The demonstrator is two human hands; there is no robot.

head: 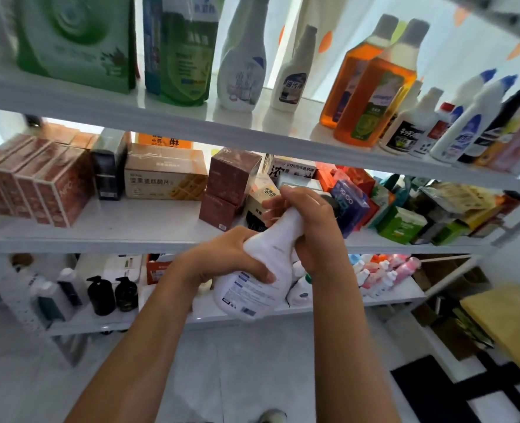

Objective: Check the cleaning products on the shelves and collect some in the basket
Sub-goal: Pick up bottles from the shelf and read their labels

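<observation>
I hold a white cleaner bottle [263, 270] tilted in front of the white shelves [167, 120], its label side towards me. My left hand [231, 257] grips the bottle's body from the left. My right hand [306, 221] is curled round its neck and top, hiding the cap. On the top shelf stand green refill pouches [75, 41], two white spray bottles [243, 65], two orange liquid bottles [371, 96] and several white and dark cleaner bottles [454, 123]. No basket is in view.
The middle shelf carries red-brown boxes [36, 184], a beige box [165, 175] and several coloured packets [402, 224]. The bottom shelf has black pump bottles [112, 294] and small pink and white bottles [383, 273]. A yellow object [508, 322] lies at the right over the tiled floor [252, 367].
</observation>
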